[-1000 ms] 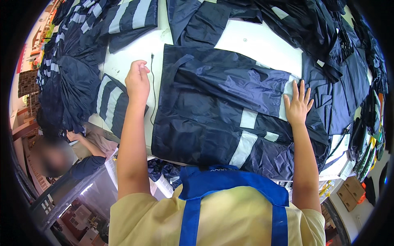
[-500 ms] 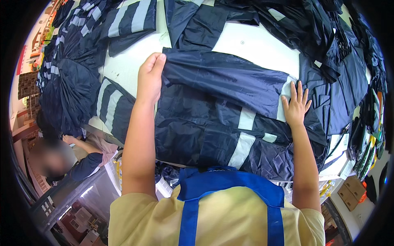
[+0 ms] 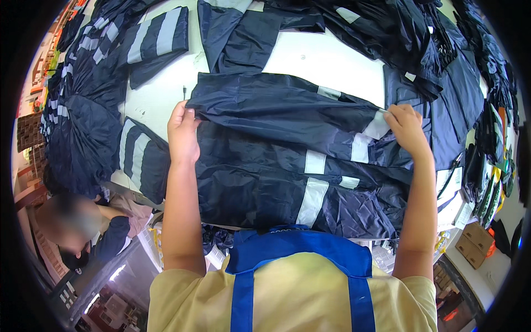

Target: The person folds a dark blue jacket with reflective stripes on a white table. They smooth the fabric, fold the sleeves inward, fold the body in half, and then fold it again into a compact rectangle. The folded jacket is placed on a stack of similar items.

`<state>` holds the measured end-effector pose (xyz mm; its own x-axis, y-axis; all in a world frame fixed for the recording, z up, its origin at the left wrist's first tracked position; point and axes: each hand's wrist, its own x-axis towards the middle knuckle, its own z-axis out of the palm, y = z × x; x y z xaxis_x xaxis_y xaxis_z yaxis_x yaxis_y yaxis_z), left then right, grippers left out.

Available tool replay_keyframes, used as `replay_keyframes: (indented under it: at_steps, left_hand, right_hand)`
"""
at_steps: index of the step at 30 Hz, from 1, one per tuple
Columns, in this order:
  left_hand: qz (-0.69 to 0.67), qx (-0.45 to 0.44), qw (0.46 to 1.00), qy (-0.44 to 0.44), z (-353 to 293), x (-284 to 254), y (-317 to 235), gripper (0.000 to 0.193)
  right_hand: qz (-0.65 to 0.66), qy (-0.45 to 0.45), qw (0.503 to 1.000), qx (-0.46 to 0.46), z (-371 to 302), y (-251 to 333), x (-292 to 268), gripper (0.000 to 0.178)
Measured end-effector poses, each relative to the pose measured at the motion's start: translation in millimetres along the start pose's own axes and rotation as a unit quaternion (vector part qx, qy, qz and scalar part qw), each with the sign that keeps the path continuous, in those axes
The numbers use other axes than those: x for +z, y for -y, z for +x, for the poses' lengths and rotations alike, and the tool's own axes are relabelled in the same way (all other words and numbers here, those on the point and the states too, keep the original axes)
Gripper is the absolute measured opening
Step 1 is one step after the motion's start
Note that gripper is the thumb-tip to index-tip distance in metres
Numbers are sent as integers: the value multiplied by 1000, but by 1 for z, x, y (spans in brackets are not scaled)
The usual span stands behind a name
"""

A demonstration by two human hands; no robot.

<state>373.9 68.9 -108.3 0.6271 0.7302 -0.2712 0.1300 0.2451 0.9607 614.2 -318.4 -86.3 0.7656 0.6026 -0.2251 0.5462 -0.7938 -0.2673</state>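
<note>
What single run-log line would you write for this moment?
left hand grips left edge of navy garment | right hand grips its right end by reflective stripe | garment lies folded on white table

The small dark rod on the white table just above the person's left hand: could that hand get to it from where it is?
Probably yes. The left hand grips the navy garment's edge, and the rod lies just beyond on bare white table, nothing between. It would have to let go first.

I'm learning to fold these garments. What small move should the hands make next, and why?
Probably draw the folded layer toward the body and press it flat: the left hand and right hand each pinch an end of the navy garment, and it looks rumpled.
</note>
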Motion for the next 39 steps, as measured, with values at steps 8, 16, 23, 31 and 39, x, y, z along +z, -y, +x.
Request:
replay_keyframes:
  at_steps: [8, 16, 23, 31, 39]
  left_hand:
    - [418, 360, 834, -25, 55, -4, 32, 18]
    - [468, 390, 789, -77, 76, 18, 27, 39]
    - [670, 297, 661, 162, 70, 32, 63, 57]
    - [754, 257, 574, 189, 97, 54, 10, 42]
    - [726, 221, 600, 252, 92, 36, -23, 28]
  right_hand:
    - [-109, -152, 977, 106, 31, -1, 83, 25]
    - [-50, -309, 946, 78, 29, -11, 114, 29]
    - [-31, -318, 945, 76, 33, -9, 112, 30]
    - [30, -56, 998, -18, 35, -28, 56, 40]
    - [37, -5, 999, 16, -2, 11, 1, 24]
